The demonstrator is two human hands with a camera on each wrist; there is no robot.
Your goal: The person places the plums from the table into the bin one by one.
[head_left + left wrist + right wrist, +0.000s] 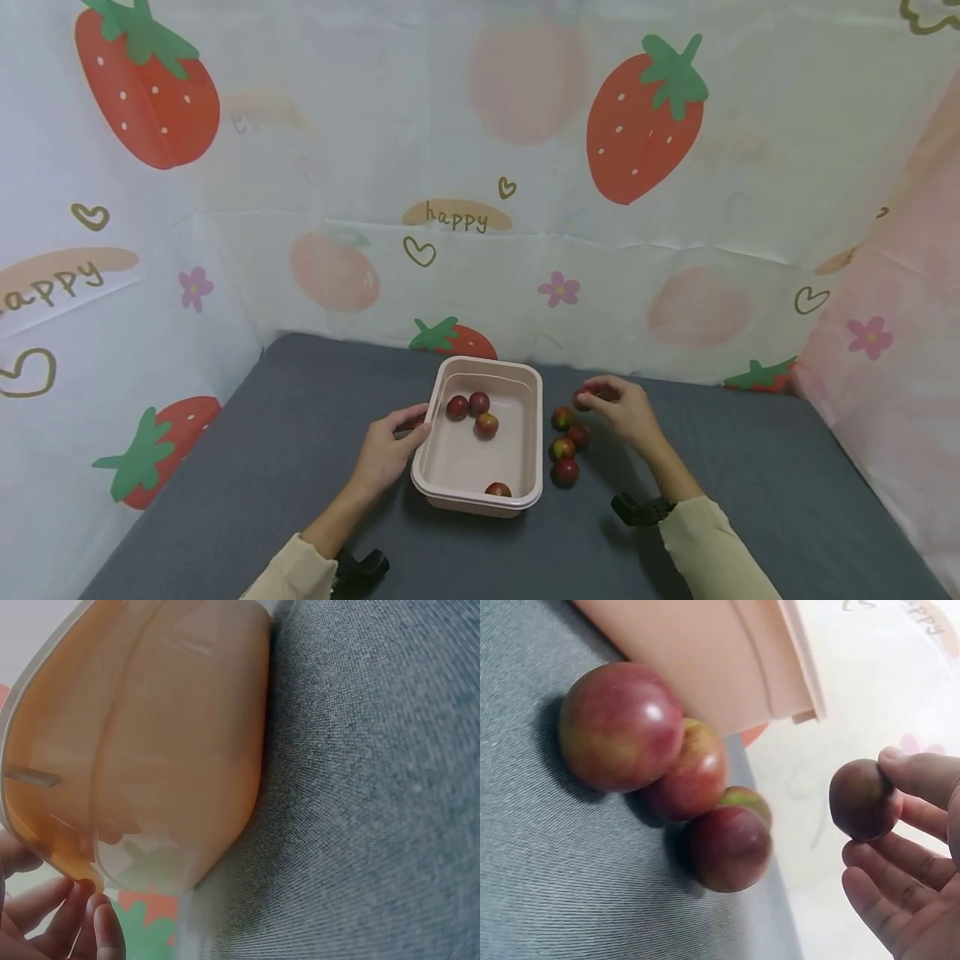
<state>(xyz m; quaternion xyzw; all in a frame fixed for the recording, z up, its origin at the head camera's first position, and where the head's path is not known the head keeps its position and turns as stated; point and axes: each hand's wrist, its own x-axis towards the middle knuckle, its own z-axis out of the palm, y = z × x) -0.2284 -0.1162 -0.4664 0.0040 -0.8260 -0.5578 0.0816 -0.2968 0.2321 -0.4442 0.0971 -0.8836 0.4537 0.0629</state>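
Note:
A pink plastic box (457, 465) stands in the middle of the dark cloth with a few plums inside. Three plums (486, 426) sit together toward its far left, and another (497, 489) is at the near wall. My left hand (381, 457) grips the box's left rim, fingertips at the edge. To the right of the box, my right hand (628, 417) pinches a dark red plum (864, 799) between thumb and fingers, held above the cloth. Below and left of that hand, several loose plums (565, 472) form a short row.
A grey-blue cloth (300, 400) covers the table. White curtain fabric (360, 108) printed with strawberries hangs behind and at the left side, and pinkish fabric (915, 350) hangs at the right. Dark camera mounts (637, 508) sit on both wrists.

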